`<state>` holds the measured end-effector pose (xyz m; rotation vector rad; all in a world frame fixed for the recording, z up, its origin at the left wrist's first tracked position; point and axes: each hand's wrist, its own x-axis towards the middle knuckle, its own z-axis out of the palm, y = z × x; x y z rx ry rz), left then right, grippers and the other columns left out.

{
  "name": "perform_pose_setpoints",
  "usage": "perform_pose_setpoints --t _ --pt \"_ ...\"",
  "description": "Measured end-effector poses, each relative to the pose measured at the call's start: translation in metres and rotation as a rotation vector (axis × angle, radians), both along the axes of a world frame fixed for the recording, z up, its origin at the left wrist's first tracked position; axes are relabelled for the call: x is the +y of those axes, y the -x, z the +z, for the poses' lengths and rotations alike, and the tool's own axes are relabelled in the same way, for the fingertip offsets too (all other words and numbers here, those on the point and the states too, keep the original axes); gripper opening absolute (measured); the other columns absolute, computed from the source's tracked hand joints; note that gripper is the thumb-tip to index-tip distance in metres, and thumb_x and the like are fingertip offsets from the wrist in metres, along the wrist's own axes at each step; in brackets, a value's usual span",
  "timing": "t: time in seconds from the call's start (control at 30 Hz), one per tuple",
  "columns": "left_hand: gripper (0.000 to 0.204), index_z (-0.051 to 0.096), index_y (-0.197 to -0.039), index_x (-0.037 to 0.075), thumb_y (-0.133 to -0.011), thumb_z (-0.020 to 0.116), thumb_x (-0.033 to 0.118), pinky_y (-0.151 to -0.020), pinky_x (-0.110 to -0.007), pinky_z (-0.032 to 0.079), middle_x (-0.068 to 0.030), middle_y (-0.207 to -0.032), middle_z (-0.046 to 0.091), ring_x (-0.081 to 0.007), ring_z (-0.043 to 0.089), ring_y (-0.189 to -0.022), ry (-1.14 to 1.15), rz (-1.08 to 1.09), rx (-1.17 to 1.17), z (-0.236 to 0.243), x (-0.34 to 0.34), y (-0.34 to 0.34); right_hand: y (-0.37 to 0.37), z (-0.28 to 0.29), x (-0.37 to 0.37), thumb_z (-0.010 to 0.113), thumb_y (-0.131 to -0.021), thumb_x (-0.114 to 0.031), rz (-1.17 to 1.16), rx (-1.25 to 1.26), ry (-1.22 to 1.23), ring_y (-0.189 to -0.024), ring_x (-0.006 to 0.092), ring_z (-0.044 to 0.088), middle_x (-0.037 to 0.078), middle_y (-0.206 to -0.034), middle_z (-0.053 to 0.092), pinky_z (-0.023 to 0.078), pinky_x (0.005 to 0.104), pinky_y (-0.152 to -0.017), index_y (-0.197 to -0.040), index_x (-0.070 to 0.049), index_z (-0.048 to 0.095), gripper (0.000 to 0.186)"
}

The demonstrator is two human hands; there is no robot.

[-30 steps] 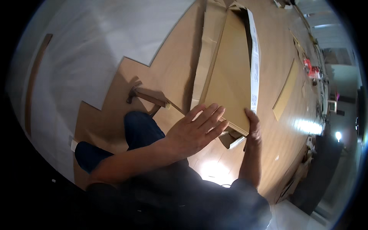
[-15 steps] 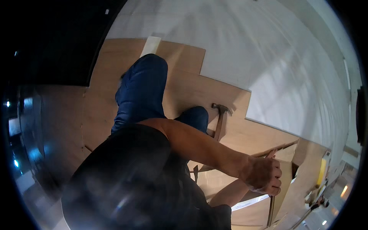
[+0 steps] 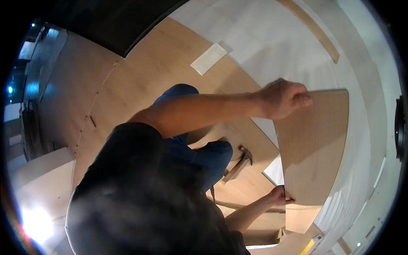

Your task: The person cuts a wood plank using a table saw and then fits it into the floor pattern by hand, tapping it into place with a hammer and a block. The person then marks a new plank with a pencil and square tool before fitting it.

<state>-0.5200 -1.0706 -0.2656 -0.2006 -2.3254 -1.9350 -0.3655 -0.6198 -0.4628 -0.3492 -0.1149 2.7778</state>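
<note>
While both hands grip one light-brown floor plank [image 3: 314, 148], the left hand [image 3: 282, 100] is closed on its upper corner and the right hand [image 3: 280, 196] holds its lower edge (fingers curled). A hammer [image 3: 239, 161] lies on the floor [image 3: 140, 76] just beside the knee; a pale rectangular piece [image 3: 208, 58] lies farther away.

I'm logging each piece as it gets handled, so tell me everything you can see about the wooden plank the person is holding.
The plank is a broad, flat board of light tan, wood-look flooring material with a smooth, plain face and straight edges that the lens bends. It is held above the pale underlay, beside the boards already laid. One hand grips its upper corner; the other hand holds its lower edge. A hammer lies on the laid boards nearby, not touching it.
</note>
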Motion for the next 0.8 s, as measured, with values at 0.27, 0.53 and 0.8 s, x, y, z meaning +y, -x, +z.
perform_pose_setpoints --t 0.27,0.53,0.8 --pt "0.068 0.064 -0.121 -0.001 -0.100 0.045 0.061 -0.077 -0.034 0.051 -0.0099 -0.091 0.064 -0.0165 0.058 -0.083 0.070 0.447 -0.377 -0.089 -0.202 -0.039 0.099 0.038 -0.102 0.074 -0.084 -0.023 -0.018 -0.337 -0.046 -0.115 0.0296 0.058 0.011 -0.124 0.062 0.049 0.0541 -0.096 -0.126 -0.005 0.057 0.048" --pt "0.059 0.059 -0.120 -0.001 -0.100 0.051 0.054 -0.090 -0.038 0.049 -0.0153 -0.110 0.067 -0.0251 0.062 -0.104 -0.169 0.285 -0.407 -0.293 -0.263 -0.019 0.076 0.144 -0.130 0.075 -0.082 -0.026 -0.064 -0.162 -0.649 -0.129 0.0364 0.049 0.016 -0.138 0.057 0.033 0.0624 -0.111 -0.131 -0.004 0.058 0.056" --pt "0.088 0.027 -0.154 0.004 -0.090 0.064 0.051 -0.116 -0.065 0.012 -0.0326 -0.160 0.006 -0.0549 0.013 -0.146 0.762 0.298 -0.777 -0.367 -0.283 -0.001 0.007 0.289 -0.183 0.069 -0.090 -0.040 -0.348 -0.247 -1.154 -0.139 0.0368 0.033 0.018 -0.152 0.039 0.026 0.0562 -0.116 -0.143 0.000 0.042 0.071"
